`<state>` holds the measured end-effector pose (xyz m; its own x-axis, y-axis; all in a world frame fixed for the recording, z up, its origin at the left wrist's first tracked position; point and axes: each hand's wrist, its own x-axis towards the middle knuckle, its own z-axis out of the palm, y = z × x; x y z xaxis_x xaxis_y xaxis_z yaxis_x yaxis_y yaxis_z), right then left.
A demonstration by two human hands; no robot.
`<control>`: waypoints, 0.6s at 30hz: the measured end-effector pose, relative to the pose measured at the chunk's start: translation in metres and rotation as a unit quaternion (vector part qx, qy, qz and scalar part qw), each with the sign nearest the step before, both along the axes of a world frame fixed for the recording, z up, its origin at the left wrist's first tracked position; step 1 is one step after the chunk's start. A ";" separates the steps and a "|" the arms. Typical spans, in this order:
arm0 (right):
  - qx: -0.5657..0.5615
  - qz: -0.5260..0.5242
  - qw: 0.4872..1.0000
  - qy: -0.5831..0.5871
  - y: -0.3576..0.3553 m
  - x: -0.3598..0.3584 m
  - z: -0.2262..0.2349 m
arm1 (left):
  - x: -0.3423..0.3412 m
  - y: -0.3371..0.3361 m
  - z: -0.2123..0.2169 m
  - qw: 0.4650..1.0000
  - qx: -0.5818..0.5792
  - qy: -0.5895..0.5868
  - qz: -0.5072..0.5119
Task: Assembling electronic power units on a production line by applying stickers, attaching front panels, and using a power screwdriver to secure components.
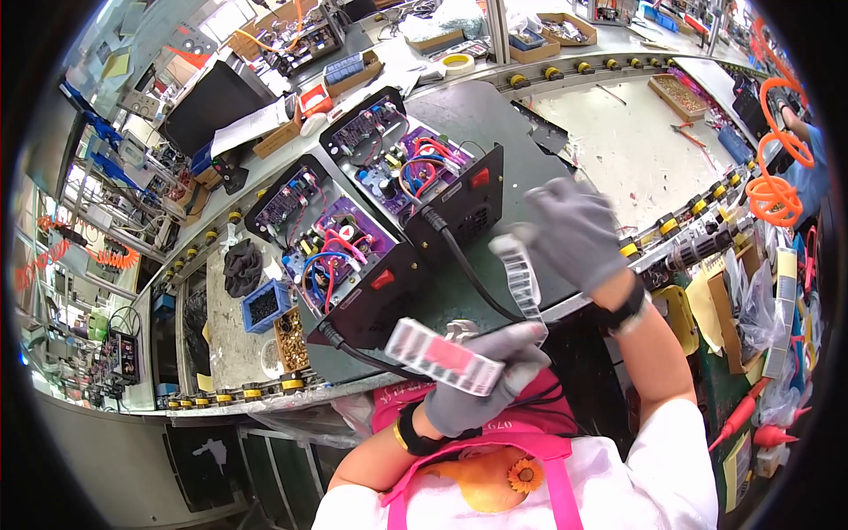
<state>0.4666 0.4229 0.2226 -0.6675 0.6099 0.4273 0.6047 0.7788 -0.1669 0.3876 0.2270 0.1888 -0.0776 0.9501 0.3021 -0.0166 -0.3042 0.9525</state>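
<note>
Now mid-labelling, by the look of it: left hand (481, 389) grips a label sheet (442, 356) near the chest; right hand (574, 231) pinches one peeled label (519, 276) above the belt. Both open units (340, 256) await; no label seen applied yet.

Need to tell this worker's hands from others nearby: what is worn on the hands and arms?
Both the left hand and the right hand wear grey knit gloves. Each wrist carries a black band; the left one also shows a yellow band. Forearms are bare below short white sleeves, with pink apron straps.
</note>
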 end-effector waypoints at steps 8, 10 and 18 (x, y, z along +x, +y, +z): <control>-0.384 0.264 0.870 0.159 -0.087 0.105 0.019 | 0.024 0.021 -0.008 0.942 -0.085 0.205 -0.253; -0.349 0.200 0.894 0.196 -0.110 0.114 0.011 | 0.043 0.026 -0.010 0.958 -0.052 0.175 -0.220; -0.246 -0.064 0.901 0.352 -0.109 0.218 -0.022 | 0.057 0.004 -0.003 0.929 0.032 0.348 -0.123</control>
<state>0.6848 0.3142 0.2010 -0.2472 0.8935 0.3749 0.2940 0.4378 -0.8497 0.4441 0.2307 0.1854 0.3744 0.8914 0.2554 0.5198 -0.4298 0.7383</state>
